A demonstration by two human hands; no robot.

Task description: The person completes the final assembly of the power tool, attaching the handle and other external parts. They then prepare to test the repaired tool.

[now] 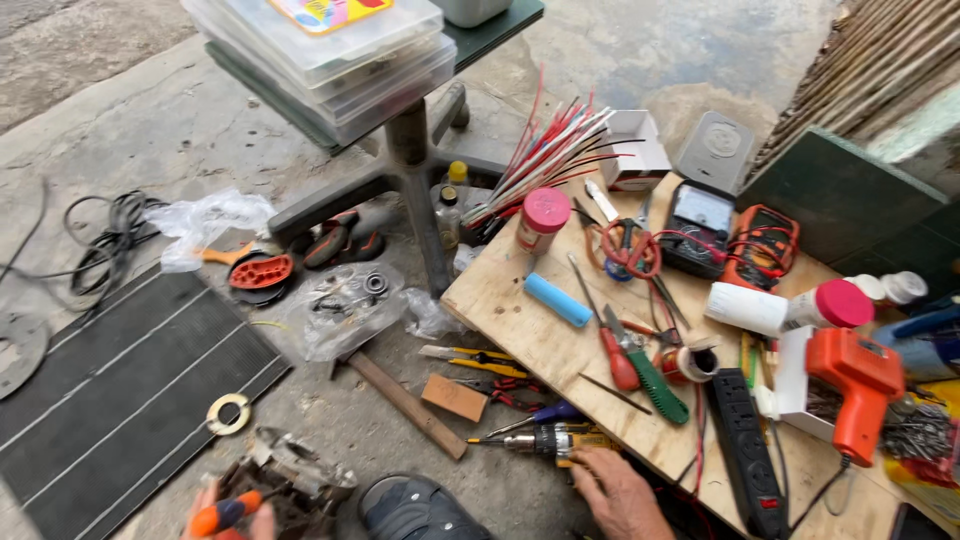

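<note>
My left hand (pixel 232 518) sits at the bottom left edge, closed around an orange-handled tool (pixel 222 514). It hovers just in front of a grey metal machine part (pixel 290 472) on the concrete floor. My right hand (pixel 618 495) reaches in from the bottom. Its fingertips lie on the rear of a yellow power drill (pixel 553 441), which rests on the floor beside the plywood board (pixel 520 310). Whether the fingers close around the drill is hidden. A dark shoe (pixel 410 510) lies between the two hands.
The plywood board carries screwdrivers, scissors (pixel 628 248), meters (pixel 700 215), pink-lidded jars (pixel 541 218), a blue cylinder (pixel 558 299), an orange gun-shaped tool (pixel 860 385) and a black power strip (pixel 745 450). A chair base (pixel 410 170) holds plastic boxes. Left lie a black ribbed mat (pixel 120 380), a hammer (pixel 400 400) and cables.
</note>
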